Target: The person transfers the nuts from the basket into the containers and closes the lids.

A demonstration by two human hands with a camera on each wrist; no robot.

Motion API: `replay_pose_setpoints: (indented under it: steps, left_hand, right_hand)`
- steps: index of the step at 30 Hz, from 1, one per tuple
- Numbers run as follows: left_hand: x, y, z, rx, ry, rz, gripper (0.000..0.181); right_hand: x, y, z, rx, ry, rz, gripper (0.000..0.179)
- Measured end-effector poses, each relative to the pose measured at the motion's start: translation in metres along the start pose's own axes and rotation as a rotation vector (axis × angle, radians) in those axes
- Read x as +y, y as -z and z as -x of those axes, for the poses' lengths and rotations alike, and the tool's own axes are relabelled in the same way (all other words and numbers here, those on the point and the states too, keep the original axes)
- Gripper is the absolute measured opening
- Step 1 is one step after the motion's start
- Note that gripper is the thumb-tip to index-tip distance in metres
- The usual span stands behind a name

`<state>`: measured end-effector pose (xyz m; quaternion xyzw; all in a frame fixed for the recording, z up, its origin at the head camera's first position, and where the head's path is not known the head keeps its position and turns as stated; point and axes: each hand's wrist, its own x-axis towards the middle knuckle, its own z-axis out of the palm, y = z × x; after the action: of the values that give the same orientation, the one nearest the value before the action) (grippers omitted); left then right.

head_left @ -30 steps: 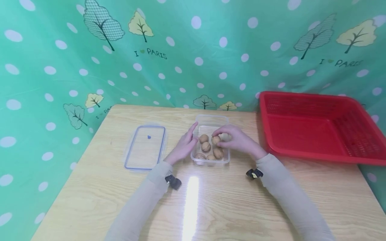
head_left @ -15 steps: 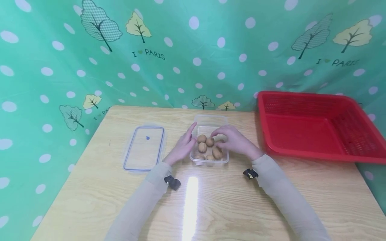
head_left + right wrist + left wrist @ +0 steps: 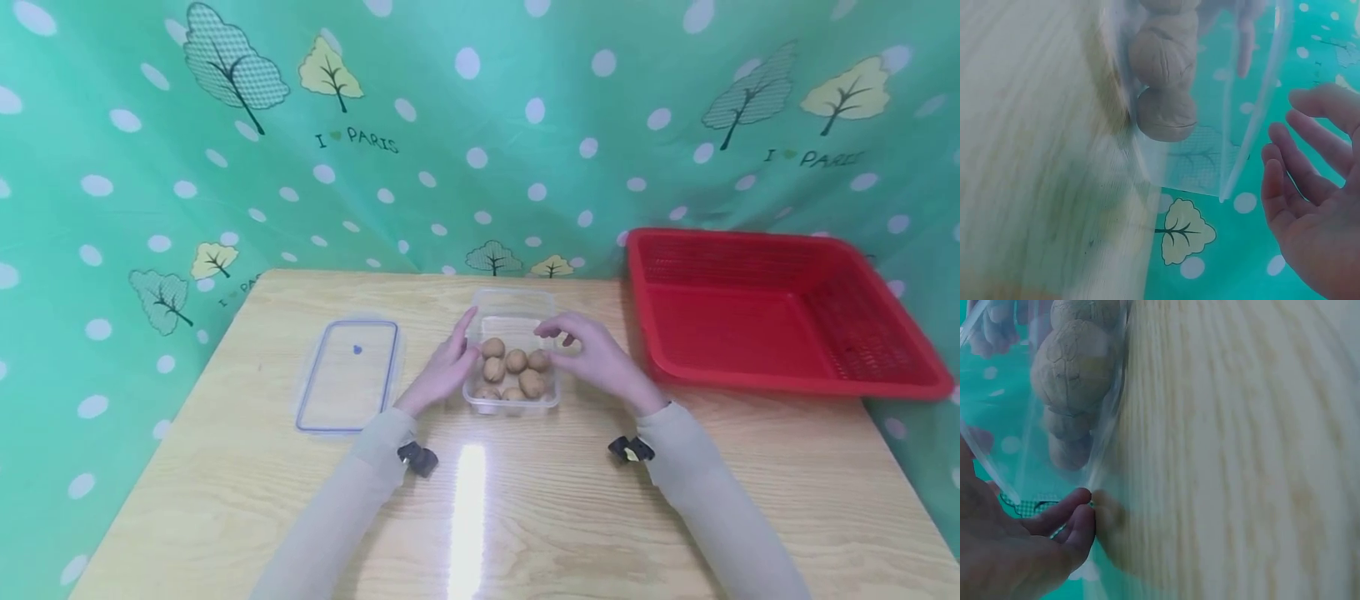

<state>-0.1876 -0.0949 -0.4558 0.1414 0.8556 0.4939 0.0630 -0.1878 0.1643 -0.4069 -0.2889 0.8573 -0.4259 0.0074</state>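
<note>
A clear plastic food container (image 3: 512,403) stands on the table with several walnuts (image 3: 516,361) inside, mostly in its near half. At its left wall, my left hand (image 3: 442,371) rests with fingers extended. The left wrist view has the fingertips (image 3: 1080,515) low beside the clear wall. Over the right rim my right hand (image 3: 592,354) hovers, fingers loosely bent and holding nothing. In the right wrist view, a gap separates its fingers (image 3: 1300,165) from the container wall. The walnuts (image 3: 1166,115) show through the plastic there.
A clear lid with a blue seal (image 3: 348,375) lies flat on the table (image 3: 570,517), left of the container. At the right sits a large red plastic basket (image 3: 750,333). A green dotted cloth (image 3: 420,208) hangs behind the table.
My right hand has let go of a walnut in the container and drawn slightly back to the right. The walnuts there have shifted. My left hand stays at the left wall.
</note>
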Motion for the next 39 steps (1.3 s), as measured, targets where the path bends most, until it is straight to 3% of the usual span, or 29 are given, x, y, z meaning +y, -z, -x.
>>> replay_pose_setpoints:
  steps: [11,17,24,29,39]
  left_hand:
    - [-0.001,0.024,0.016,0.054,0.101,-0.025,0.053]
    - [-0.008,0.042,0.021,0.073,0.072,-0.048,0.047]
    - [-0.014,0.063,0.031,0.048,0.05,-0.092,0.045]
    - [-0.019,0.077,0.038,0.033,0.023,-0.069,0.046]
    - [-0.036,0.105,0.062,0.048,-0.005,-0.077,0.048]
  right_hand:
    - [-0.013,-0.007,0.01,0.037,0.07,-0.01,0.031]
    - [-0.02,-0.016,0.007,0.021,0.088,-0.045,0.03]
    - [-0.031,-0.034,0.002,-0.004,0.112,-0.117,0.03]
    - [-0.041,-0.046,-0.004,-0.02,0.15,-0.178,0.032]
    - [-0.067,-0.074,-0.012,-0.055,0.163,-0.143,0.029]
